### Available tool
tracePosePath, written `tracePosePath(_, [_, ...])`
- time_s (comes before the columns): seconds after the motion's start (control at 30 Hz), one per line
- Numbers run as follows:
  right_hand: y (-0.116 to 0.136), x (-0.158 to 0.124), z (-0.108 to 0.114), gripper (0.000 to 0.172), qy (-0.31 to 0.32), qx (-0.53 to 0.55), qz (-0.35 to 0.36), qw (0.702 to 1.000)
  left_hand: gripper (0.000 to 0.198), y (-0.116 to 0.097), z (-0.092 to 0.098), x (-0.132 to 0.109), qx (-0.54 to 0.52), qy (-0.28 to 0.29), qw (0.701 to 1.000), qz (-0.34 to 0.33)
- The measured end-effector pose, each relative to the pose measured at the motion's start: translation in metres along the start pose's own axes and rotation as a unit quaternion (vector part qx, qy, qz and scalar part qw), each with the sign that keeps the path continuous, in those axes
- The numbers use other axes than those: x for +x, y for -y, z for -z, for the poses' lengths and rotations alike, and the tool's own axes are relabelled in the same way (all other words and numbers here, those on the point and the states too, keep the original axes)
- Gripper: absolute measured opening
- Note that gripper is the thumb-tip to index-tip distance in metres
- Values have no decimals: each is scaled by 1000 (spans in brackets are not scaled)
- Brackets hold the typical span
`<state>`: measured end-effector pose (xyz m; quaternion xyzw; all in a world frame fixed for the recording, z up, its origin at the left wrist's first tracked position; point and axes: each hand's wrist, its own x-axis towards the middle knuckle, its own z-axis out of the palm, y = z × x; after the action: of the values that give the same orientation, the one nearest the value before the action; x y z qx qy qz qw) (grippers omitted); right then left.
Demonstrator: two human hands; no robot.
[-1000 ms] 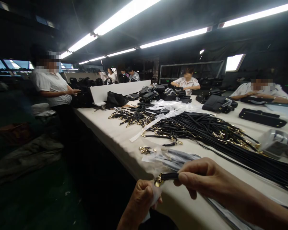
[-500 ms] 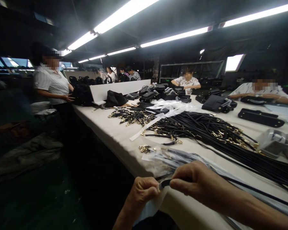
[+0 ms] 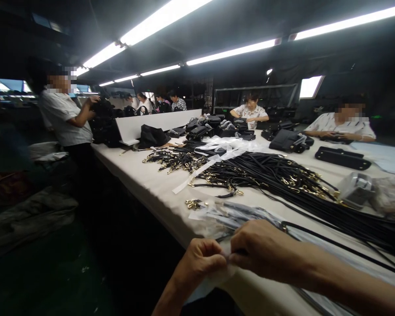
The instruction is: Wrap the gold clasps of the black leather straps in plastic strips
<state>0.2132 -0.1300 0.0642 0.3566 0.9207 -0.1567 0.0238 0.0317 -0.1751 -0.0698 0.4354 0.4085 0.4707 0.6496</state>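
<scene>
My left hand [image 3: 200, 259] is closed in a pinch at the table's near edge, on what looks like a translucent plastic wrap [image 3: 213, 281] that hangs below the fingers. Right beside it, my right hand [image 3: 256, 248] is curled around a black strap [image 3: 242, 252]; only a dark bit of it shows between the fingers. The fingertips of both hands nearly meet. Under and behind my right hand lie plastic-wrapped straps [image 3: 246, 211] with gold clasps [image 3: 193, 204] at their left end. A big heap of black straps [image 3: 266, 169] with gold hooks spreads beyond.
White strips [image 3: 224, 151] lie over the heap. Black bags [image 3: 288, 140] and a flat black piece [image 3: 342, 158] rest farther back on the pale table [image 3: 158, 193]. A tape dispenser-like grey object [image 3: 357, 188] sits right. Co-workers [image 3: 66, 114] stand or sit around the table.
My hands have drawn closer together, and the strap end visible between them is now mostly covered. The co-worker at left has raised their hands. The view has shifted slightly.
</scene>
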Motion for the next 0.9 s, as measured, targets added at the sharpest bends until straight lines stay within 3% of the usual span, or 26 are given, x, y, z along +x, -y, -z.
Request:
tracePosePath(0.1, [-11, 2, -2, 15, 44, 122, -12, 992, 41, -2, 1, 0, 15, -2, 1000, -13])
tracePosePath(0.23, [-56, -6, 2, 46, 176, 372, -72, 908, 47, -7, 31, -6, 75, -21, 996, -41])
tracePosePath(0.33, [-83, -15, 2, 53, 176, 416, -97, 887, 49, -6, 53, -11, 97, -44, 994, -32])
tracePosePath(0.43, [-85, -19, 1, 43, 158, 396, -134, 895, 45, -1, 57, -12, 108, -49, 993, 7])
tracePosePath(0.57, [-71, -21, 5, 27, 102, 312, -135, 935, 40, -4, 41, -9, 82, -43, 995, 30])
tracePosePath(0.7, [-63, -26, 14, 27, 61, 178, -128, 974, 34, -17, 26, -6, 75, -32, 996, 23])
tracePosePath(0.9, [-51, -27, 30, 26, 46, 102, -79, 991, 23, -18, 11, 2, 34, -15, 998, 42])
